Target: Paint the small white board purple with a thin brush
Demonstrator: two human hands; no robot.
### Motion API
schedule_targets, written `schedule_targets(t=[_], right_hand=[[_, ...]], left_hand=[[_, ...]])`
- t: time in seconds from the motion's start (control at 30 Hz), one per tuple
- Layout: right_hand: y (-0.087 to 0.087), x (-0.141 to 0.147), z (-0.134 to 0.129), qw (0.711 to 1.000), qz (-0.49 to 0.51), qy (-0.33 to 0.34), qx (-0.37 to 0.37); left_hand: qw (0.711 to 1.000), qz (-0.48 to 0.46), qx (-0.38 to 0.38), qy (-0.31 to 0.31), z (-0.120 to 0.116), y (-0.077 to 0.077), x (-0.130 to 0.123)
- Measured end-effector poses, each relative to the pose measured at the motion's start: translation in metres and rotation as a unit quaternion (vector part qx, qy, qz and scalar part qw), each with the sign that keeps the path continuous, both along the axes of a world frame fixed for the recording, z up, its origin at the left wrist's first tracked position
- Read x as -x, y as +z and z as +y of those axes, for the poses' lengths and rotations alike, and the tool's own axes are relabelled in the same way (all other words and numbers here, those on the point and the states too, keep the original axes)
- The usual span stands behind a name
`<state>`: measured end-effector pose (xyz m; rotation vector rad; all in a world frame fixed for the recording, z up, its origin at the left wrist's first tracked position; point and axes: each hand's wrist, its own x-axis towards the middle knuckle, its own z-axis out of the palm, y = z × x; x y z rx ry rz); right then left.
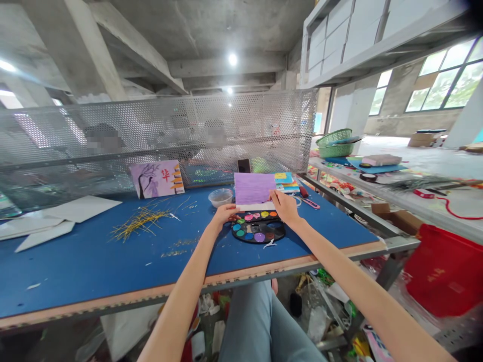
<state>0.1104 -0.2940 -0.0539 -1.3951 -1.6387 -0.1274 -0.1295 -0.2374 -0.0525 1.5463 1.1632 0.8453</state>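
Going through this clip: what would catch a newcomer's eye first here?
The purple-painted sheet stands out at the centre of the blue workbench, with the right hand on its lower edge and the left hand just beside it. Directly below them lies a round watercolour palette. Off to the right, a large red bag sits low beside the bench.

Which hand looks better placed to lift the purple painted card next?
Probably the right hand: its fingers appear to be on the card's lower edge, so the purple painted card is within easy reach. The left hand sits lower, beside the watercolour palette.
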Motion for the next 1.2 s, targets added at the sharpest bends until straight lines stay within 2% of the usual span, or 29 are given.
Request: schedule_targets(t=[0.2,0.4,0.63,0.83,1.07,1.2], right_hand=[[0.001,0.001,0.0,0.999,-0.025,0.022,0.005],[0.001,-0.006,0.004,0.999,-0.029,-0.044,0.0],[0.002,-0.004,0.003,0.999,-0.046,-0.019,-0.001],[0.003,-0.009,0.005,0.996,-0.05,-0.067,-0.001],[0.003,-0.007,0.003,0.997,-0.069,-0.043,0.01],[0.002,-0.01,0.006,0.994,-0.069,-0.084,0.015]], left_hand=[[1.0,0.005,-0.001,0.004,-0.001,0.001,0.0],[1.0,0.006,-0.002,0.002,-0.002,0.003,0.0],[1.0,0.009,-0.004,0.003,-0.003,0.003,-0.001],[1.0,0.013,-0.003,0.003,-0.002,0.002,0.0],[1.0,0.013,0.001,0.001,-0.003,0.004,0.0],[1.0,0.012,-0.001,0.006,-0.004,0.005,-0.001]])
